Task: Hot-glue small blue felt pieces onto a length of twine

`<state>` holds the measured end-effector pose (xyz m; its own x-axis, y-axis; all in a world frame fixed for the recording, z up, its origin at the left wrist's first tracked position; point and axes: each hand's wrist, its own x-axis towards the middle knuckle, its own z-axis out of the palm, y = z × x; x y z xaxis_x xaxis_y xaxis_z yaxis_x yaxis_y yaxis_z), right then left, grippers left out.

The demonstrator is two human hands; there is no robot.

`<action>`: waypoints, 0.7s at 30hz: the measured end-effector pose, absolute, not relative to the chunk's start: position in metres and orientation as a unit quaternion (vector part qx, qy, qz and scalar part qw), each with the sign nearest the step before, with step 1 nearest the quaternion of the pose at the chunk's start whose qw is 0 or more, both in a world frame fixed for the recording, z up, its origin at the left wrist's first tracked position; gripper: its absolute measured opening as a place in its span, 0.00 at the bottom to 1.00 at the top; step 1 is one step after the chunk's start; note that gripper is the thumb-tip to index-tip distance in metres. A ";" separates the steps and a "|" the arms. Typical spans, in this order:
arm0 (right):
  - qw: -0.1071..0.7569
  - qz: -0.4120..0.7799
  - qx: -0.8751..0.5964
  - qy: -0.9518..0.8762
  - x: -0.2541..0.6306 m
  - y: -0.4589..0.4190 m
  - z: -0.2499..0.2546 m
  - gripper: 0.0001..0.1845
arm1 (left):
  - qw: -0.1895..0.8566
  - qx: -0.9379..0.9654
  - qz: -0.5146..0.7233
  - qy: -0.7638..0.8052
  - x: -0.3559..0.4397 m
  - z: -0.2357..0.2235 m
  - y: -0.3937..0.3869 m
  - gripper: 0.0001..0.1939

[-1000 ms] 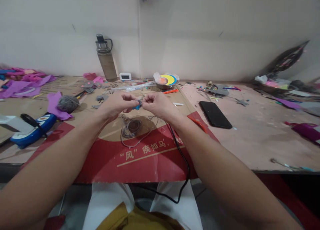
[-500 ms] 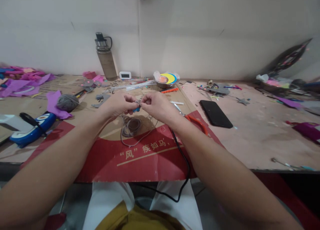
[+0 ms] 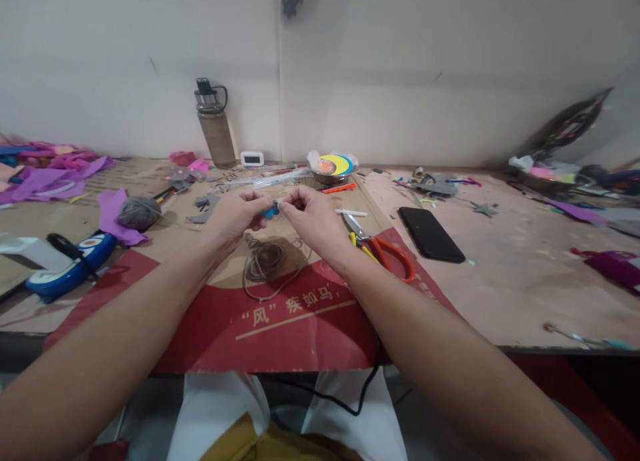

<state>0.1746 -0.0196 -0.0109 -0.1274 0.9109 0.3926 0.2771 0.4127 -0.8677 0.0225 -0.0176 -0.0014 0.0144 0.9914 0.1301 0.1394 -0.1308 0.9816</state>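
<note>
My left hand (image 3: 241, 211) is closed, pinching a small blue piece (image 3: 271, 212) between thumb and fingers above the cardboard. My right hand (image 3: 309, 214) meets it from the other side, thumb and forefinger pressed together at the piece's edge; what they grip is too small to make out. Beneath both hands lies a loose coil of thin grey cord (image 3: 265, 261), one strand trailing towards my right wrist. Beside my right forearm rest scissors with orange-red handles (image 3: 400, 257), and a yellow handle (image 3: 367, 251) shows partly behind the forearm.
A black phone (image 3: 431, 234) lies to the right. On the left are a grey yarn ball (image 3: 140, 211), purple felt (image 3: 111, 211) and a blue-and-white device (image 3: 70, 267). Towards the wall stand a bottle (image 3: 216, 131), a small white clock (image 3: 252, 159) and a metal bowl (image 3: 333, 175).
The view has tilted up slightly. My hands stay together at the blue piece, more of which now shows. My right forearm has shifted, uncovering more of the scissors and the yellow handle.
</note>
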 end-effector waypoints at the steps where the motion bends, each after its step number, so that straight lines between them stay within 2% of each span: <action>1: 0.501 0.328 -0.438 -0.670 0.173 -0.019 -0.012 0.06 | 0.433 0.564 0.497 0.497 0.023 -0.002 -0.018 0.08; 13: 0.541 0.346 -0.450 -0.620 0.171 -0.019 -0.013 0.07 | 0.415 0.550 0.533 0.492 0.034 0.000 -0.028 0.07; 21: 0.540 0.378 -0.432 -0.615 0.177 -0.013 -0.012 0.05 | 0.494 0.534 0.522 0.446 0.036 0.003 -0.033 0.09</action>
